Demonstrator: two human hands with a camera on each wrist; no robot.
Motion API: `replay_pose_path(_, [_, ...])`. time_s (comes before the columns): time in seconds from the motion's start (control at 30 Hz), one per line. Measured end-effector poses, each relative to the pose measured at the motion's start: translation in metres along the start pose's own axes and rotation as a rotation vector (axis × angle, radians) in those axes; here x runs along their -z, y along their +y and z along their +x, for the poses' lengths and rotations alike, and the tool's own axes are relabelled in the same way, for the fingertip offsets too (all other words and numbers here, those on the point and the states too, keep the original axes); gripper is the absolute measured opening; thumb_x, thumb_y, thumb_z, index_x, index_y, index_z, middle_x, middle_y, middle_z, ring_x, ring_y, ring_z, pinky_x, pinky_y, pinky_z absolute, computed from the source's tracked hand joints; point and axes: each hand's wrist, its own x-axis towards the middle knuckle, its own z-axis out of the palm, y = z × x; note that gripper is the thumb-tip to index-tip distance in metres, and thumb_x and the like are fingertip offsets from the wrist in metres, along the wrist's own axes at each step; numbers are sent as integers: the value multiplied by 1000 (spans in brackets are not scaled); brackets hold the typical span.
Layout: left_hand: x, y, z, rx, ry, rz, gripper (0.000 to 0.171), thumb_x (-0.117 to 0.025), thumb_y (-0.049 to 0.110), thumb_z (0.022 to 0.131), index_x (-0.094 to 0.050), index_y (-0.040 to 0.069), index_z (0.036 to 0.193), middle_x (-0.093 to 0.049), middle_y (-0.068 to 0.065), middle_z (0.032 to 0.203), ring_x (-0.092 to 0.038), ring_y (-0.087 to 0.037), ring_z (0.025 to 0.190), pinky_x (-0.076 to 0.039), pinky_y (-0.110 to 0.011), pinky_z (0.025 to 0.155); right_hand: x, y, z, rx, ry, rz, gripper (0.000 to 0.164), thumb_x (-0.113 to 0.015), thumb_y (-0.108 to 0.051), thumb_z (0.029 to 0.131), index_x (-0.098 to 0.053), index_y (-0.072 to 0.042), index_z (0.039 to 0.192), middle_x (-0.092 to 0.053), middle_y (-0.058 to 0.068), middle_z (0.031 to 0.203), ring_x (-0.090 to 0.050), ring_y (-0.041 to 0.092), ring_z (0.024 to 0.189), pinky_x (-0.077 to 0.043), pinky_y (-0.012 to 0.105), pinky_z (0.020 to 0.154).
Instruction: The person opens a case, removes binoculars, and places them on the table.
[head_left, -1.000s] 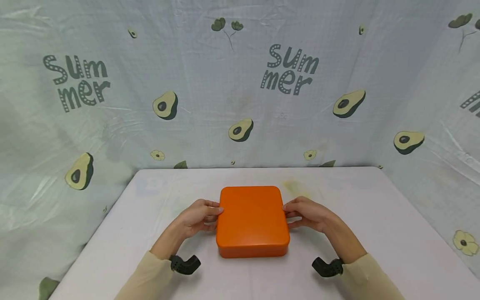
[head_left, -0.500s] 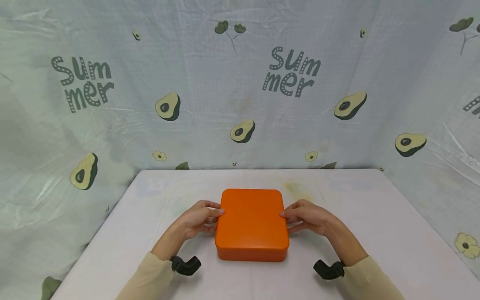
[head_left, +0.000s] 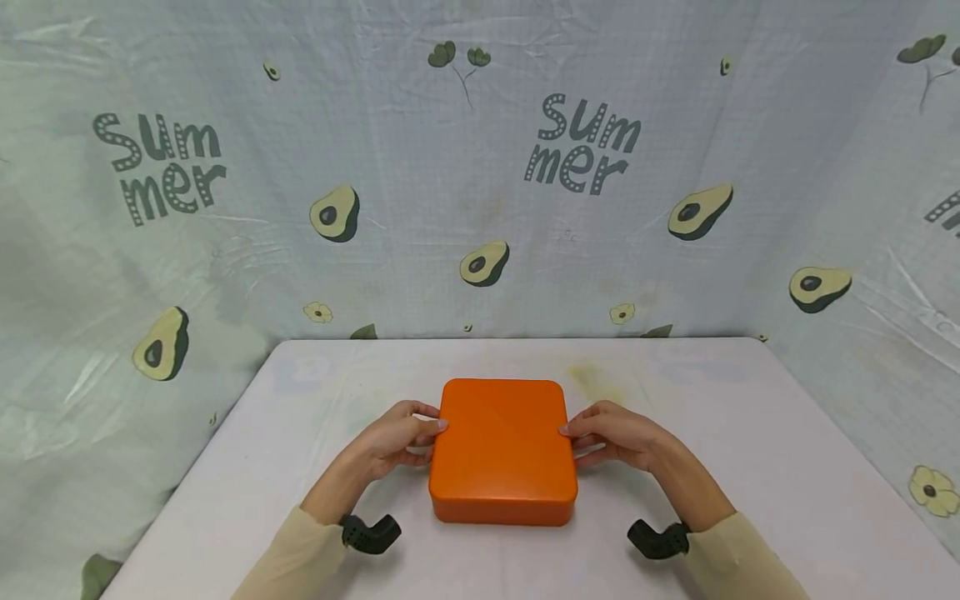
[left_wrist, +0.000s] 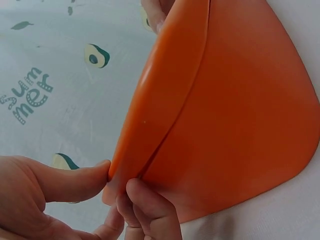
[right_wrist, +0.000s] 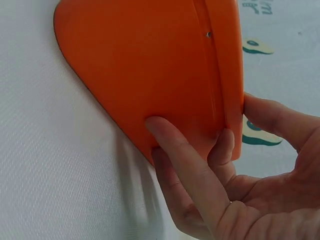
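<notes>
A square orange box (head_left: 504, 450) with rounded corners sits on the table between my hands. Its lid (left_wrist: 160, 95) meets the base (left_wrist: 250, 110) along a dark seam, which looks slightly wider near my left fingertips. My left hand (head_left: 397, 437) pinches the lid's left edge, thumb on top and fingertips at the seam. On the opposite side, my right hand (head_left: 618, 435) grips the lid's edge with its thumb on top. Two longer fingers of that hand lie along the base's side wall (right_wrist: 135, 65) in the right wrist view. The inside of the box is hidden.
The box stands on a white table (head_left: 337, 367) bearing a faint yellow stain (head_left: 596, 382) behind the box. A pale curtain (head_left: 405, 167) printed with avocados and lettering surrounds the table at the back and sides. Black wrist mounts (head_left: 371, 533) hang inward from both forearms.
The box has shifted slightly towards me in the head view. My right thumb has come a little further onto the lid's top. Both hands stay at the sides throughout.
</notes>
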Motion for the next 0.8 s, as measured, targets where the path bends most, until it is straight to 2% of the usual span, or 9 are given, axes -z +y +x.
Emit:
replay_pose_path(0.33, [1,-1,-1,3,-21,-4,45,-64,14,101,-45,-4,138,-63,-9,99,-56,-19,81,-55,-29,71,0,1,-1,13,-14,3,27,-68,-20,99,-74,5,107,-79,6,98,-76,18,89,-64,42,86])
replay_pose_path(0.8, [4,-4,-6,0,-88,11,44,-64,15,101,-43,-2,135,-61,-9,97,-56,-20,80,-56,-30,71,-1,1,-3,-8,-46,-35,28,-68,-20,98,-73,6,107,-78,7,101,-75,19,91,-64,41,85])
